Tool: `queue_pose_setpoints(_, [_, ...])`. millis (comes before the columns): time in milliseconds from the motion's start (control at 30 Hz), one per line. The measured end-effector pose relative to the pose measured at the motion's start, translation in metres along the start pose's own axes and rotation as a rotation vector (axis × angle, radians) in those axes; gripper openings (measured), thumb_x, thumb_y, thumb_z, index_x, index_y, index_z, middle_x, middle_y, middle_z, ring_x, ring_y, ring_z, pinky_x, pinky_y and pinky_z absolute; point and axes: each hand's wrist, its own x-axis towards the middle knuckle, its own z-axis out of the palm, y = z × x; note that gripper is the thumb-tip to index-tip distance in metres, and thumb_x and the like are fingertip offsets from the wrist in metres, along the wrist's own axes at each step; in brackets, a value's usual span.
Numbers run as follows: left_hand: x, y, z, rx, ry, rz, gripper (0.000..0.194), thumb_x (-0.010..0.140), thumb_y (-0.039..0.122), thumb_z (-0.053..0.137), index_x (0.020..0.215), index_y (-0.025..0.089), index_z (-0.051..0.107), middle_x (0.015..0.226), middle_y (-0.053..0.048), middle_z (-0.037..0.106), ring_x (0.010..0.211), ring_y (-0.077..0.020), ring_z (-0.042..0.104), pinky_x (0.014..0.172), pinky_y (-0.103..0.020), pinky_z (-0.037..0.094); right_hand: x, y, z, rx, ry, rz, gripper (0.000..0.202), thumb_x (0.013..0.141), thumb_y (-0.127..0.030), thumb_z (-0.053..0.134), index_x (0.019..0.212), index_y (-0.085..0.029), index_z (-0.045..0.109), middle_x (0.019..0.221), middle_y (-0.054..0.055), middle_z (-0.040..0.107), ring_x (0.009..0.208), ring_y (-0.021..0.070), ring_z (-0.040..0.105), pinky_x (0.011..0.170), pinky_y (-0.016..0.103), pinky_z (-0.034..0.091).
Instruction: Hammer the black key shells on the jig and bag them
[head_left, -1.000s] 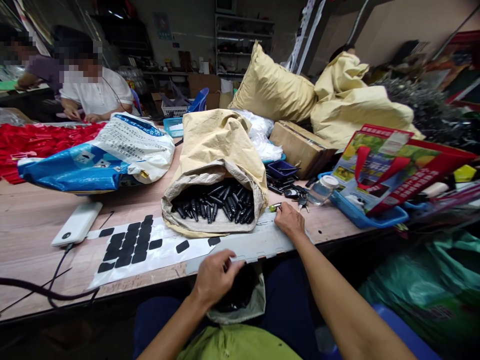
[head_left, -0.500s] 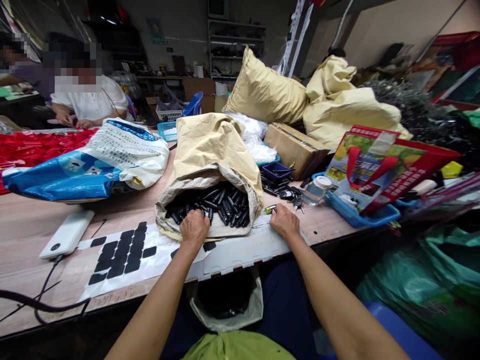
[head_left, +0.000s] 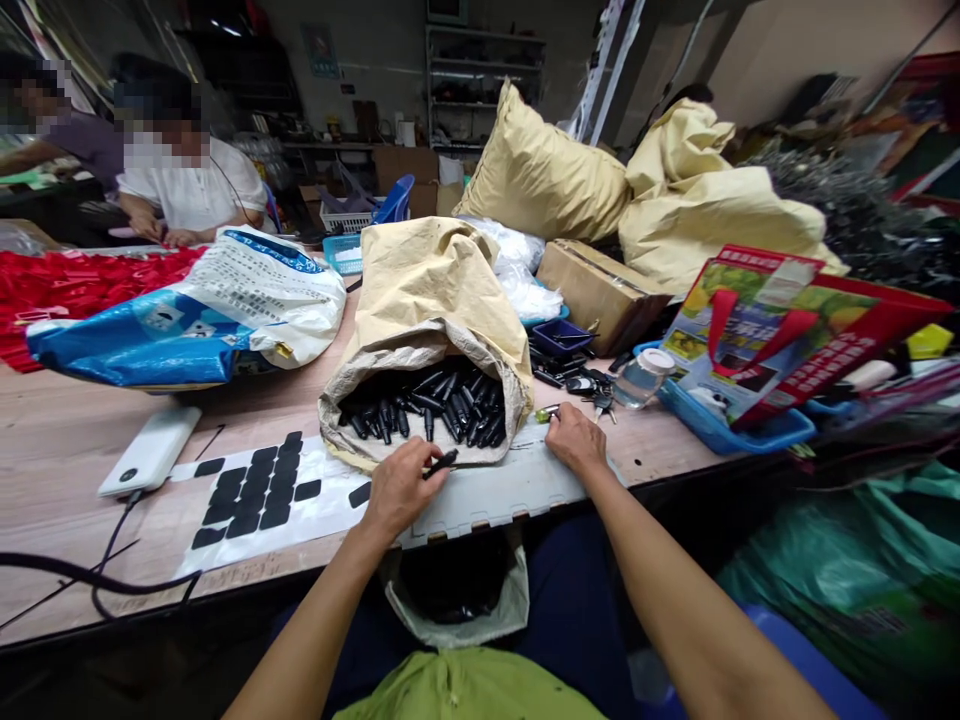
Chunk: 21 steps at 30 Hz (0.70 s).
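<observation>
Left hand (head_left: 401, 485) is just in front of the sack mouth, fingers (head_left: 417, 453) pinching one slim black piece (head_left: 441, 463); the piece sits between thumb and fingertips, tilted, one end sticking out to the right past the grip. It's over the near lip of the beige sack (head_left: 439, 285), by the gray board (head_left: 499, 495) along the surface (head_left: 67, 425) edge. Lots of similar black parts (head_left: 450, 408) lie loose inside the sack opening, just beyond the left fingers. Right hand (head_left: 576, 440) rests at the right end of the board, fingers curled at a small yellow-green item (head_left: 546, 412) that pokes out left of the fingertips, right beside the sack; can't tell if it's gripped or only touched. Keys (head_left: 604, 405) and a clear jar (head_left: 645, 378) stand just beyond the right hand; blue tray (head_left: 772, 432) with a red printed bag (head_left: 757, 335) farther right. Left of the left hand: white sheet with black patches (head_left: 255, 490), then a white device (head_left: 150, 450) with a cable plugged in. Below the surface edge, between the forearms, an open bag (head_left: 397, 590), contents dark, too dim to make out.
</observation>
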Motion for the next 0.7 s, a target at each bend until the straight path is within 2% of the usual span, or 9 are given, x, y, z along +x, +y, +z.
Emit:
queue_pose_setpoints(100, [-0.013,0.004,0.015,-0.085,-0.107,0.045,0.009,0.084,0.026,0.070,0.092,0.025,0.068,0.091,0.001,0.066,0.078,-0.0155,0.062,0.071,-0.027,0.045,0.000,0.000,0.000,0.000,-0.009,0.006,0.026,0.099,-0.032,0.046,0.117,-0.019,0.058,0.120,0.014,0.068,0.107,0.0271,0.065,0.085,0.035,0.044])
queue_pose_setpoints(200, [-0.018,0.001,0.027,-0.172,-0.072,0.037,0.011,0.085,0.027,0.069,0.096,0.024,0.068,0.093,0.000,0.065,0.078,-0.0159,0.061,0.073,-0.028,0.047,-0.001,0.000,0.001,0.008,-0.005,0.004,0.025,0.099,-0.032,0.046,0.116,-0.020,0.059,0.119,0.013,0.068,0.105,0.0263,0.065,0.084,0.034,0.044])
queue_pose_setpoints(300, [-0.019,-0.005,0.034,-0.223,-0.020,0.088,0.015,0.086,0.027,0.070,0.100,0.023,0.068,0.093,-0.002,0.066,0.088,-0.0191,0.063,0.081,-0.031,0.049,-0.002,0.001,0.002,0.023,0.033,0.001,0.024,0.098,-0.032,0.047,0.112,-0.020,0.061,0.115,0.011,0.068,0.101,0.0254,0.064,0.081,0.033,0.043])
queue_pose_setpoints(367, [-0.020,-0.007,0.035,-0.239,-0.004,0.111,0.017,0.084,0.025,0.071,0.101,0.022,0.068,0.094,-0.003,0.066,0.093,-0.0205,0.063,0.084,-0.032,0.049,-0.003,0.002,0.000,0.039,0.100,0.001,0.024,0.097,-0.034,0.047,0.108,-0.020,0.063,0.114,0.011,0.067,0.099,0.0252,0.063,0.080,0.032,0.042])
queue_pose_setpoints(467, [-0.020,-0.009,0.036,-0.252,-0.002,0.103,0.020,0.081,0.023,0.073,0.100,0.022,0.068,0.094,-0.003,0.065,0.093,-0.0208,0.063,0.084,-0.032,0.048,-0.011,0.002,-0.007,0.119,0.283,-0.014,0.028,0.098,-0.035,0.044,0.110,-0.019,0.064,0.116,0.012,0.064,0.104,0.0257,0.060,0.087,0.032,0.042])
queue_pose_setpoints(567, [-0.019,-0.009,0.036,-0.256,-0.017,0.106,0.016,0.084,0.024,0.071,0.099,0.022,0.069,0.092,-0.003,0.064,0.091,-0.0203,0.062,0.082,-0.032,0.047,-0.032,-0.006,-0.013,0.286,0.427,-0.052,0.034,0.100,-0.033,0.038,0.116,-0.016,0.063,0.110,0.013,0.064,0.102,0.0246,0.059,0.090,0.032,0.044])
queue_pose_setpoints(633, [-0.019,-0.009,0.035,-0.252,-0.029,0.134,0.012,0.088,0.026,0.068,0.100,0.021,0.069,0.092,-0.003,0.064,0.091,-0.0201,0.061,0.082,-0.032,0.046,-0.053,-0.020,-0.014,0.407,0.379,-0.162,0.034,0.100,-0.032,0.037,0.116,-0.017,0.063,0.103,0.012,0.065,0.092,0.0226,0.061,0.083,0.030,0.047])
queue_pose_setpoints(700, [-0.019,-0.010,0.033,-0.245,-0.040,0.166,0.012,0.092,0.028,0.065,0.101,0.021,0.070,0.093,-0.003,0.064,0.092,-0.0203,0.061,0.082,-0.032,0.046,-0.074,-0.037,-0.011,0.486,0.199,-0.398,0.030,0.099,-0.031,0.043,0.118,-0.020,0.063,0.100,0.009,0.066,0.085,0.0198,0.061,0.079,0.028,0.049])
